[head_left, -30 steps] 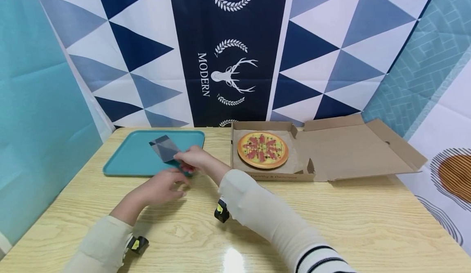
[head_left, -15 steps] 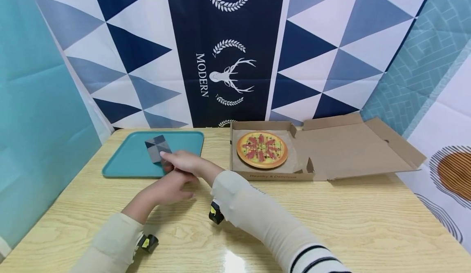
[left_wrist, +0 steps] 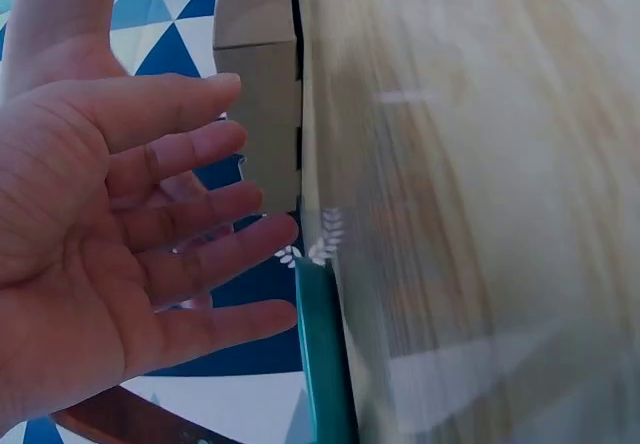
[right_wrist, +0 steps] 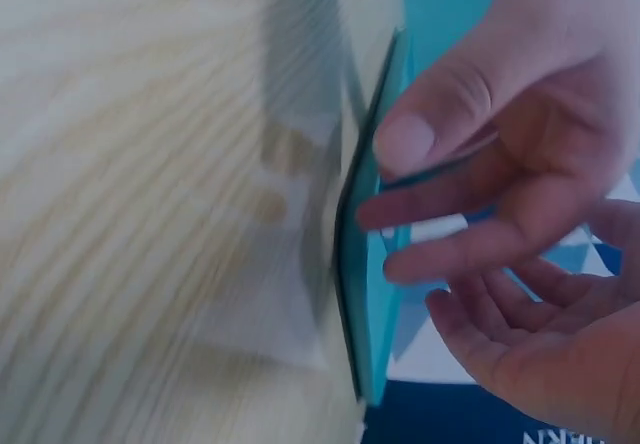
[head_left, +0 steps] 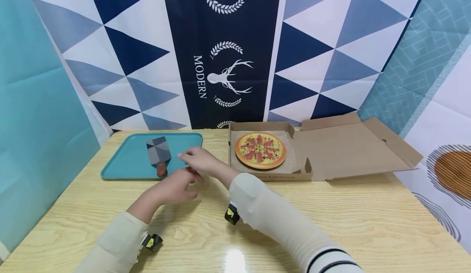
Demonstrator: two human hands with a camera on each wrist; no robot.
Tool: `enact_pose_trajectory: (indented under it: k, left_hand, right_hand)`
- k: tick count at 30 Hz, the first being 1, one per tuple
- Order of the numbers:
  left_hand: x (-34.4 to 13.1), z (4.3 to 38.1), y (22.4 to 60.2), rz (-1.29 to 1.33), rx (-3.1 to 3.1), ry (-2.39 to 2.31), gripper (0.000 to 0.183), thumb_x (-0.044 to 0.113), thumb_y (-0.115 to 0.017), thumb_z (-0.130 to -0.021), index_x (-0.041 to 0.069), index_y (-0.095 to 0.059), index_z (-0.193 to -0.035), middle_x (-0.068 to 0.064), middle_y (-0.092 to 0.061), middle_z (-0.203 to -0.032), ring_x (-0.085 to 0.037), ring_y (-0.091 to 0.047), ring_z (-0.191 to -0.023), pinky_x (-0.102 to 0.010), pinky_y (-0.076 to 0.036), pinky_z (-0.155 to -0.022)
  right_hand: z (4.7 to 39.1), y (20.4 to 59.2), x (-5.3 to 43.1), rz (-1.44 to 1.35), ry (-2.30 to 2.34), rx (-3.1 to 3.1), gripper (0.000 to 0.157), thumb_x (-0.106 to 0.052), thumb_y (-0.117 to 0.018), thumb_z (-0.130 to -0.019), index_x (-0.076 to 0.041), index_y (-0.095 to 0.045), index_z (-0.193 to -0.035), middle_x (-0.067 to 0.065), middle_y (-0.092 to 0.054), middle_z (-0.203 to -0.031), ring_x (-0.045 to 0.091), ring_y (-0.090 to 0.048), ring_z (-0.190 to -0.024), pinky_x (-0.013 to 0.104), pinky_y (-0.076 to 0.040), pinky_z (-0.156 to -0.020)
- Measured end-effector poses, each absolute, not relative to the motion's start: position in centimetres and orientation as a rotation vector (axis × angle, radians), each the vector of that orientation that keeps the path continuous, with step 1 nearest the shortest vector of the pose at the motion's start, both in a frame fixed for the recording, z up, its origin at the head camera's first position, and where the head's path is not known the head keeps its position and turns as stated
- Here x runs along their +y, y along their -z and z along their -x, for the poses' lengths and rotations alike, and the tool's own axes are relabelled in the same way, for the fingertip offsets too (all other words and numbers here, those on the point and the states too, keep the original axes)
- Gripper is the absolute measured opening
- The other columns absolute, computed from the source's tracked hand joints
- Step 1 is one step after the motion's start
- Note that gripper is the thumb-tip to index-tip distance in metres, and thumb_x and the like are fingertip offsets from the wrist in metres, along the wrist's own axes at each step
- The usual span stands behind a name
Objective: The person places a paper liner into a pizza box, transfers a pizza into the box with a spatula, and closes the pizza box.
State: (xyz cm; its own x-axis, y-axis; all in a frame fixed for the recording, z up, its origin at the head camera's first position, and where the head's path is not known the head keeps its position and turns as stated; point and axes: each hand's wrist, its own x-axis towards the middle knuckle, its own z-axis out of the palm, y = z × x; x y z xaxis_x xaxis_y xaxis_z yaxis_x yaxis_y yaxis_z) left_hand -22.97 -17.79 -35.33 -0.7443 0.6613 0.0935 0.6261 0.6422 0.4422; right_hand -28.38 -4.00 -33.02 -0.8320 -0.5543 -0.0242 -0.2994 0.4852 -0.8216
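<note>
A spatula [head_left: 159, 152] with a square, shiny metal blade and a short brown handle lies on the teal tray [head_left: 121, 162], its handle at the tray's near edge. My right hand [head_left: 202, 160] hovers just right of the spatula, over the tray's near right corner, holding nothing. In the right wrist view its fingers are loosely bent and apart. My left hand [head_left: 178, 187] is below and in front of it, overlapping it in the head view. The left wrist view shows the left palm [left_wrist: 70, 234] bare, fingers spread, with the brown handle [left_wrist: 140, 419] beneath.
Right of the tray sits a cardboard pizza box [head_left: 272, 177] with its lid [head_left: 349, 146] folded out to the right. A pizza [head_left: 260, 150] rests inside on paper. Patterned cloth [head_left: 224, 52] hangs behind the wooden table [head_left: 206, 240].
The right hand carried the spatula leftward over the tray, then let go of it and drew back to the right. The left hand moved slightly right, towards the right hand.
</note>
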Motion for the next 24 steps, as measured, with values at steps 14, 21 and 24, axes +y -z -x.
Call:
enact_pose_trajectory:
  k: [14,21,24]
  left_hand:
    - [-15.1,23.1,34.4,-0.875,3.021,-0.712,0.034,0.015,-0.074,-0.087,0.002,-0.066,-0.118,-0.013,-0.058,-0.116,-0.032,-0.059,-0.098,-0.044,-0.051,-0.081]
    - [-14.4,22.9,33.9,-0.852,3.076,-0.783,0.042,0.016,-0.077,-0.084,0.004,-0.064,-0.122,-0.013,-0.056,-0.120,-0.032,-0.058,-0.108,-0.048,-0.050,-0.091]
    - [-14.3,22.9,33.6,-0.842,3.079,-0.806,0.045,0.015,-0.078,-0.083,0.005,-0.062,-0.125,-0.014,-0.055,-0.123,-0.033,-0.057,-0.111,-0.049,-0.049,-0.093]
  right_hand:
    - [27.5,32.1,3.4,0.764,1.240,2.725,0.040,-0.029,-0.055,-0.100,-0.004,-0.057,-0.132,0.012,-0.062,-0.120,0.025,-0.060,-0.108,0.037,-0.052,-0.088]
    - [26.4,31.0,7.1,0.744,1.206,2.866,0.048,-0.031,-0.061,-0.096,-0.005,-0.053,-0.137,0.013,-0.058,-0.129,0.027,-0.057,-0.113,0.042,-0.050,-0.093]
    - [25.9,30.7,8.7,0.740,1.169,2.943,0.050,-0.031,-0.063,-0.094,-0.004,-0.053,-0.136,0.013,-0.057,-0.131,0.028,-0.056,-0.114,0.043,-0.049,-0.093]
